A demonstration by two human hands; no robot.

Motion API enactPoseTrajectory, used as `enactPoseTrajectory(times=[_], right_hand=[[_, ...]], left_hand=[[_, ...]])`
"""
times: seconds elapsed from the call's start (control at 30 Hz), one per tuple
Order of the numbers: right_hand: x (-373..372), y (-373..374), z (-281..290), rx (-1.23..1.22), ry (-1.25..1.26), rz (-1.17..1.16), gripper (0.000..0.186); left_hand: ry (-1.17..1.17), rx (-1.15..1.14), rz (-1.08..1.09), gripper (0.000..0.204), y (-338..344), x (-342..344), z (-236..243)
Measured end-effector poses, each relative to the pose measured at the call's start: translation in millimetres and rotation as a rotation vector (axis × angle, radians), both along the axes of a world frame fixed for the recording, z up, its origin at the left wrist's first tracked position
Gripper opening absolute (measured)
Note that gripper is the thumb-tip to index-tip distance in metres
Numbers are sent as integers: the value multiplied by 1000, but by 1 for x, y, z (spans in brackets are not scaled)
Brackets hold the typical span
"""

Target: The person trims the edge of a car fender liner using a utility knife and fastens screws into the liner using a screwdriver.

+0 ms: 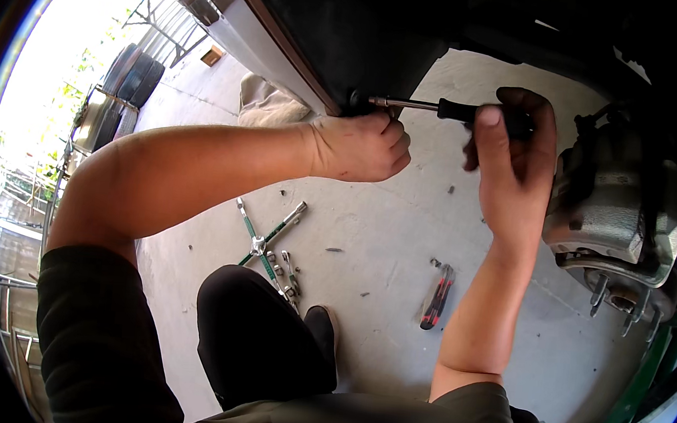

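Note:
My right hand [513,146] grips the black handle of a nut driver [460,109], whose metal shaft points left at a small dark fastener [356,100] on the dark wheel-arch liner [370,29]. My left hand [368,146] is closed just beneath the shaft's tip at the panel edge [309,88]; what its fingers hold is hidden. To the right of my right hand is a silver brake caliper [606,195] above a hub with protruding studs [628,301].
On the concrete floor [384,240] lie a cross wrench [259,245] with sockets and a red-and-black tool [438,297]. A green jack [610,421] stands lower right, a beige cloth [268,100] lies behind the panel, and tires [128,80] are stacked at left.

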State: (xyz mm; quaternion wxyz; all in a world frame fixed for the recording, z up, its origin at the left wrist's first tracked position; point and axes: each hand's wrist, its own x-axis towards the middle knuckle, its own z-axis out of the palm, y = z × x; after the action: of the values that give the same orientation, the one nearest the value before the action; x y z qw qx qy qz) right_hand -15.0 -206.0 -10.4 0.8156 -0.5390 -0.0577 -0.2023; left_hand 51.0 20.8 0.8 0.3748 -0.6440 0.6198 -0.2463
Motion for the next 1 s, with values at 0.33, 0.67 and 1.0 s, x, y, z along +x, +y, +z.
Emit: enactPoseTrajectory(times=[0.33,0.67,1.0], right_hand=[[-1,-16,3,-217,60,37,34],[-1,-13,-4,-178,24,32,22],[-6,-20,1,-342,-4,-33,28]], left_hand=[[-18,-40,-85,12,-4,3,2],[-77,-32,-116,10,-8,1,6],[-83,-13,-87,11,-10,0,9]])
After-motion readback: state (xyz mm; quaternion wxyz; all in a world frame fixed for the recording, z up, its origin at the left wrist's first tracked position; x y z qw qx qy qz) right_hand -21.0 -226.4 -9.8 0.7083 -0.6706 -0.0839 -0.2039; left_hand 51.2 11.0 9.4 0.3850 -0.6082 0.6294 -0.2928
